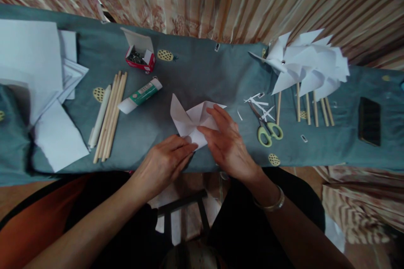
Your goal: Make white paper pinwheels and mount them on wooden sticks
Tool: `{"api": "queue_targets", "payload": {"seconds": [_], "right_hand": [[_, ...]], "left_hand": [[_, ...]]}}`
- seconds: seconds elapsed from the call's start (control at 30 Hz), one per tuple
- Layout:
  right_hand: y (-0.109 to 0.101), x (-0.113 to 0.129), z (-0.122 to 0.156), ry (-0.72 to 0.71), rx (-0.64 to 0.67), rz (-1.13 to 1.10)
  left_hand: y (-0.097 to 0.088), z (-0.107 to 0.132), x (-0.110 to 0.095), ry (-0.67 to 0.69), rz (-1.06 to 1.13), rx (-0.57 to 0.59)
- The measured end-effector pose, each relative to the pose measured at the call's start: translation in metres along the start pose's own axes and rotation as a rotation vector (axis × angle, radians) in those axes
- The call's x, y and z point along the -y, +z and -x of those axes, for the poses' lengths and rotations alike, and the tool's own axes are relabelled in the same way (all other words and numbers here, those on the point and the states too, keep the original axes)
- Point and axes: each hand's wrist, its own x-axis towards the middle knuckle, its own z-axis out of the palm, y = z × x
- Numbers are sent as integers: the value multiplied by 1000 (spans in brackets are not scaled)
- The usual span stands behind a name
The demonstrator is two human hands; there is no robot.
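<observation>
A white paper pinwheel [195,115], its points partly folded toward the middle, lies at the table's front between my hands. My left hand [167,155] pinches its lower left edge, thumb and fingers together. With thumb on the centre and fingers on the right-hand fold, my right hand [225,141] grips the paper too. Part of the paper is hidden under my fingers. Green-handled scissors [265,128] and thin white paper strips [260,103] lie to the right. On the left are a glue tube [140,94] and several wooden sticks [111,117].
A red box [141,64] of small metal pieces stands open behind the glue. White paper sheets [28,59] cover the left end. Finished pinwheels [309,65] on sticks lie at the back right, near a dark phone [370,121]. A pleated curtain [202,0] hangs along the back.
</observation>
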Motion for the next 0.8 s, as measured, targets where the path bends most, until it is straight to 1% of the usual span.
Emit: {"api": "queue_targets", "payload": {"seconds": [0.13, 0.3, 0.47, 0.57, 0.8], "right_hand": [[4, -2, 0, -17, 21, 28], [5, -2, 0, -56, 29, 56], [9, 1, 2, -9, 33, 9], [15, 3, 4, -3, 20, -24], [22, 4, 5, 6, -16, -58]], "left_hand": [[0, -1, 0, 21, -4, -23], [-2, -2, -2, -1, 13, -6], [-1, -1, -2, 1, 12, -13], [0, -1, -2, 12, 4, -27], [-1, -3, -6, 28, -84, -35]]}}
